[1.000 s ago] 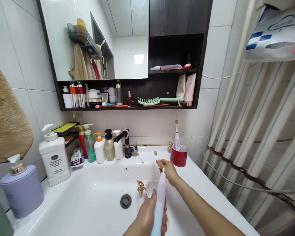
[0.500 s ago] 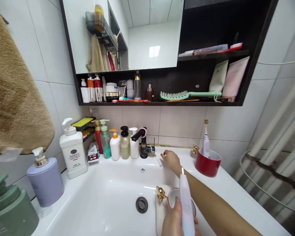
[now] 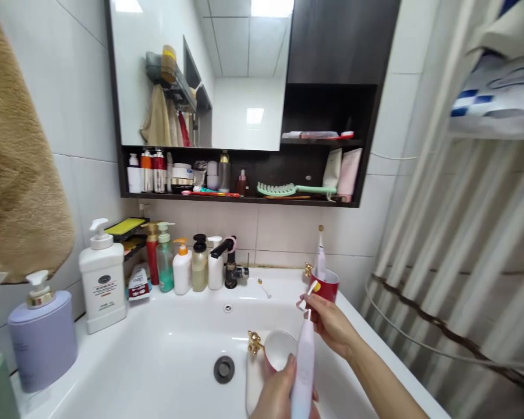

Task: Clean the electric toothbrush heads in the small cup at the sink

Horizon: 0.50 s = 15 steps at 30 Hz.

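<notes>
My left hand [image 3: 279, 387] is wrapped round the handle of a pink-and-white electric toothbrush [image 3: 304, 366], held upright with its bare metal shaft pointing up. Just above that shaft, my right hand [image 3: 332, 323] pinches a small white toothbrush head [image 3: 309, 293] with yellow at its tip. The head is close to the shaft; whether they touch I cannot tell. Another brush head [image 3: 264, 288] lies on the sink ledge by the black faucet [image 3: 230, 267]. Below the left hand's toothbrush, a cup [image 3: 280, 348] with a gold handle stands on a pale tray in the basin.
A red cup [image 3: 329, 289] holding a second electric toothbrush [image 3: 321, 256] stands behind my right hand. Several pump bottles [image 3: 182, 270] line the ledge left of the faucet. The basin's drain [image 3: 224, 369] is left of the cup. Above hangs a dark mirror cabinet [image 3: 244, 201].
My right hand has come from the ledge beside the faucet toward the toothbrush, now carrying a brush head. The left hand still grips the handle. The view has turned right.
</notes>
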Motion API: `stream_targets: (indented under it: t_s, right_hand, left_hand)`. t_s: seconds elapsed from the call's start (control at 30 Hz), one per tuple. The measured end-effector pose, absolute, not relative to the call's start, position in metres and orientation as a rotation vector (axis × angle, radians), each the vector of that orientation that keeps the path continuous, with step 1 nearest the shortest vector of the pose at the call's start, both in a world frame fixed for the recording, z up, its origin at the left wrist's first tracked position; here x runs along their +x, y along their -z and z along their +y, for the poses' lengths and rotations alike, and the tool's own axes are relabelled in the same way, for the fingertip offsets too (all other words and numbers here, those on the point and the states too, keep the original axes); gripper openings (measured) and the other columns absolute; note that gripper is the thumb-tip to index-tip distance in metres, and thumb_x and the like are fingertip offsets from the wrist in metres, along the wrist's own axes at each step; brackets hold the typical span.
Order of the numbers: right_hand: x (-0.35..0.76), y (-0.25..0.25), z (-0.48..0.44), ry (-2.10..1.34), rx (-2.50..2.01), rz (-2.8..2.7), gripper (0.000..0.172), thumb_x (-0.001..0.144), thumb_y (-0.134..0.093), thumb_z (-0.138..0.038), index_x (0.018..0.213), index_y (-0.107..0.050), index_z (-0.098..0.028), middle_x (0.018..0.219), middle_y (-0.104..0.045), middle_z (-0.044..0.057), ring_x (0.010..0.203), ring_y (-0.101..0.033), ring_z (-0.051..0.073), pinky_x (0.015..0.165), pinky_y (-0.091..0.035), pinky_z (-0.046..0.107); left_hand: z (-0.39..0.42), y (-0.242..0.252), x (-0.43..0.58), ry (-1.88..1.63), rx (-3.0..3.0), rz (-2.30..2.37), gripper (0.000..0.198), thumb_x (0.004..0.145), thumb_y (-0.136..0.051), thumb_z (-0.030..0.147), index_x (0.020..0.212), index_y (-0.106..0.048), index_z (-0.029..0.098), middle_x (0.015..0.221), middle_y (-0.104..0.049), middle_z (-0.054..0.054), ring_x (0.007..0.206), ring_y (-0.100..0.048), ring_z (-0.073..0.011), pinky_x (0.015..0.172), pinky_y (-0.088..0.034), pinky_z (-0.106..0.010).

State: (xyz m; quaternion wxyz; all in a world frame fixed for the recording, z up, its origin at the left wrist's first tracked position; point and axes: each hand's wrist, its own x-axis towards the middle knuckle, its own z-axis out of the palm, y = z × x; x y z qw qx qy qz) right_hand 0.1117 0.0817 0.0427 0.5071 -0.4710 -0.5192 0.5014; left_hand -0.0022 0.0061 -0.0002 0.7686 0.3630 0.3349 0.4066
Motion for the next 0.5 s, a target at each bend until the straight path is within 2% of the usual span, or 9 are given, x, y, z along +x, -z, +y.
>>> stream_targets:
  t_s: [0.17, 0.33, 0.5]
  right_hand:
    - [0.126, -0.046, 0.054, -1.496, -0.727, -0.877, 0.015, 0.059, -0.054, -0.03, 0.058, -0.045, -0.018, 0.045, -0.042, -0.008, 0.035, -0.035, 0.001, 0.037, -0.032, 0.014]
    - [0.122, -0.04, 0.054, -1.48, -0.742, -0.878, 0.017, 0.061, -0.053, -0.031, 0.058, -0.045, -0.016, 0.047, -0.044, -0.007, 0.036, -0.038, 0.001, 0.039, -0.033, 0.014]
    - [0.12, -0.04, 0.052, -1.445, -0.775, -0.887, 0.019, 0.061, -0.052, -0.033, 0.057, -0.044, -0.016, 0.046, -0.043, -0.007, 0.036, -0.036, 0.001, 0.039, -0.031, 0.013]
  left_hand:
    - [-0.005, 0.001, 0.005, -0.794, 0.867, 0.851, 0.06, 0.045, -0.027, 0.07, 0.048, -0.044, 0.014, 0.025, -0.038, 0.001, 0.024, -0.031, -0.0061, 0.033, -0.017, -0.02]
    - [-0.003, 0.008, 0.005, -0.77, 0.845, 0.819, 0.056, 0.05, -0.025, 0.068, 0.054, -0.043, 0.014, 0.025, -0.037, 0.003, 0.023, -0.03, -0.0066, 0.033, -0.019, -0.02]
    - [0.0, 0.013, 0.005, -0.77, 0.84, 0.791, 0.057, 0.05, -0.025, 0.068, 0.056, -0.043, 0.014, 0.027, -0.039, 0.002, 0.023, -0.031, -0.0066, 0.032, -0.018, -0.02]
